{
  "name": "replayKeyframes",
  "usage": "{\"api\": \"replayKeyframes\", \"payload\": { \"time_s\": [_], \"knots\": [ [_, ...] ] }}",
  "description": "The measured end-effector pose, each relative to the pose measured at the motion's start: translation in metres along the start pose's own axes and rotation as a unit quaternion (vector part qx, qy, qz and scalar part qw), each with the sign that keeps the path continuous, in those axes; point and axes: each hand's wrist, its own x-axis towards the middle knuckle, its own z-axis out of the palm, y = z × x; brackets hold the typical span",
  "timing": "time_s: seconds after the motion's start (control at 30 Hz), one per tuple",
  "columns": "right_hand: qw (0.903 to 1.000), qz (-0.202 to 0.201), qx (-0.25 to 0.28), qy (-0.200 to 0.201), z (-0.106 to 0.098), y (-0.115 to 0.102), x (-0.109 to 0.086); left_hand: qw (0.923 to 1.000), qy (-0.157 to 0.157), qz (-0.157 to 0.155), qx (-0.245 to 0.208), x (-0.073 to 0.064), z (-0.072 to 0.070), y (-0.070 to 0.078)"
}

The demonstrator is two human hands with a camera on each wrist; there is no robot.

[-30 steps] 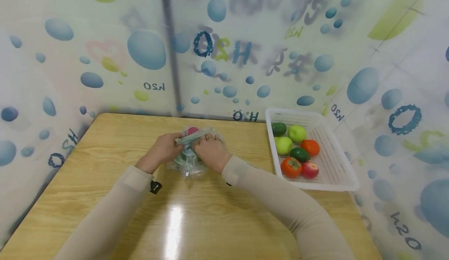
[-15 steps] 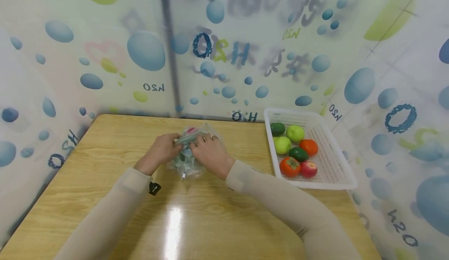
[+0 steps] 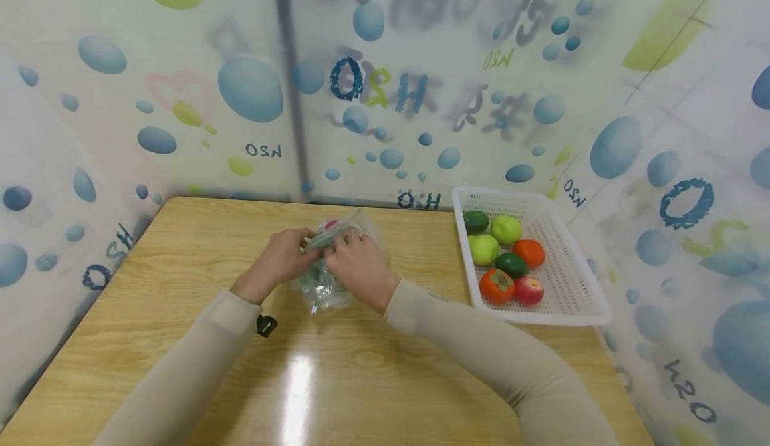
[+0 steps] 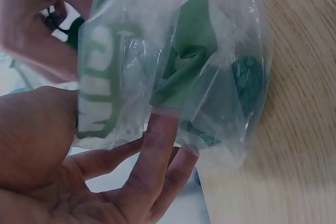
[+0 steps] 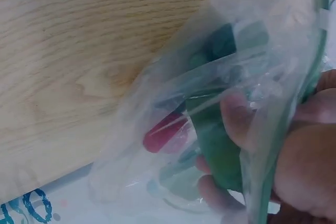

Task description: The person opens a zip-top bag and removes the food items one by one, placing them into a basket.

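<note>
A clear plastic zip bag point(image 3: 327, 291) with a green strip along its mouth stands on the wooden table point(image 3: 198, 259). In the left wrist view, white lettering on green shows near the bag's top edge, and dark green pieces point(image 4: 248, 80) lie inside. Something pink-red point(image 5: 164, 132) shows through the plastic in the right wrist view. My left hand point(image 3: 278, 260) pinches the left end of the bag's top edge between thumb and fingers. Close beside it, my right hand point(image 3: 359, 267) grips the same edge farther right. The bag's folds partly hide the contents and some fingertips.
A white perforated basket point(image 3: 574, 299) stands at the right, holding green fruit point(image 3: 506, 229), dark green avocado-like fruit point(image 3: 512, 265), a persimmon point(image 3: 497, 287), a tomato-like red-orange fruit point(image 3: 530, 253) and a red apple point(image 3: 529, 290). Patterned walls enclose the table's back and sides.
My right hand has slid left along the bag's top edge, nearer my left hand, which stays almost in place. The pink-red thing in the bag shows less. The basket stays put.
</note>
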Motion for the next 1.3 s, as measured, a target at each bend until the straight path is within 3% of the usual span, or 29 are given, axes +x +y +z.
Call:
{"api": "replayKeyframes", "payload": {
  "time_s": [0.13, 0.47, 0.7, 0.93, 1.07, 1.23, 1.3],
  "knots": [
    [1.0, 0.005, -0.005, 0.0, 0.002, 0.0, 0.002, 1.0, 0.003, 0.001, 0.0, -0.003, -0.002, 0.003],
    [0.9987, 0.009, -0.026, 0.043, -0.005, 0.008, -0.002, 0.9998, 0.012, 0.014, 0.008, -0.006, -0.004, 0.005],
    [0.9987, 0.008, 0.004, 0.051, -0.01, 0.019, -0.014, 0.9995, 0.022, 0.023, 0.007, -0.007, -0.006, 0.006],
    [0.9949, 0.023, 0.032, 0.092, -0.034, 0.039, -0.036, 0.999, 0.039, 0.021, 0.009, -0.011, -0.009, 0.002],
    [0.988, 0.049, 0.091, 0.115, -0.044, 0.058, -0.054, 0.9991, 0.039, 0.011, 0.013, -0.014, -0.01, -0.003],
    [0.9774, 0.099, 0.157, 0.101, -0.048, 0.094, -0.085, 0.9982, 0.042, 0.013, 0.04, -0.019, -0.013, -0.011],
    [0.9748, 0.128, 0.166, 0.077, -0.046, 0.109, -0.099, 0.9978, 0.044, 0.011, 0.049, -0.021, -0.015, -0.013]
  ]
}}
